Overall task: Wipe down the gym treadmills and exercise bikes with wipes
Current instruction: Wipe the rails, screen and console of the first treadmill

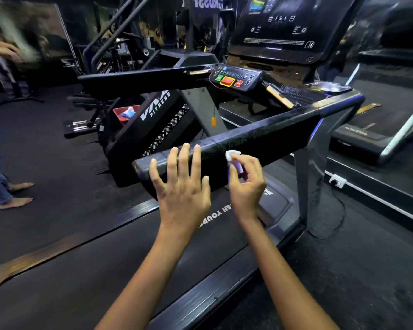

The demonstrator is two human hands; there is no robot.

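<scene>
Head: right hand pinches wipe (crumpled).

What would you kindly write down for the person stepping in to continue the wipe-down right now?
Left hand: open, fingers spread on the near black treadmill handrail.
Right hand: pinches a small crumpled white wipe against that handrail's side.
Spare wipes: red plastic tray beyond the treadmill.
Done: cannot tell how much of the rail is wiped.
Left: the far handrail, the button console, the other machines.
</scene>
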